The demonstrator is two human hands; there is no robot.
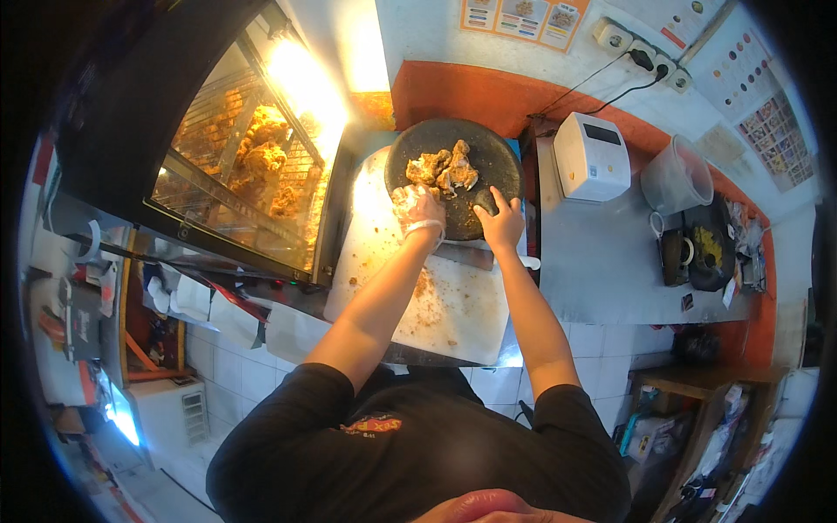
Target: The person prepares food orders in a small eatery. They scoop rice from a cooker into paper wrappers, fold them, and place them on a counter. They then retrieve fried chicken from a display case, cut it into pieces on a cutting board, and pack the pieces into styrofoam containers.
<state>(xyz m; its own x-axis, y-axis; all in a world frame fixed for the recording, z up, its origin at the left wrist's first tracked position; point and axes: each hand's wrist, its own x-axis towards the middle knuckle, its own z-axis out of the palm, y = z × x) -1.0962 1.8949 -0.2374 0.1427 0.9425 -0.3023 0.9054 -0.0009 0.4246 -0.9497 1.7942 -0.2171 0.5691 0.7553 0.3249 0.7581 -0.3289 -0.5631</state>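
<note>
A round dark stone mortar (451, 225) rests on a white cutting board (386, 301) scattered with crumbs. On its far half lie pieces of fried chicken (458, 171). My left hand (420, 208), in a clear plastic glove, is at the mortar's near left edge, close to the chicken; whether its fingers hold a piece is unclear. My bare right hand (502, 221) grips a dark stone pestle (484, 201) at the mortar's right side. Partly under my right forearm lies a knife, its blade (465, 256) on the board and its white handle (530, 263) pointing right.
Left of the board stands a lit glass display warmer (242, 170) with fried chicken. On the metal counter (588, 261) to the right are a white label printer (592, 157), a clear plastic bucket (677, 175) and another dark mortar (709, 261). Cords run from wall sockets (641, 52).
</note>
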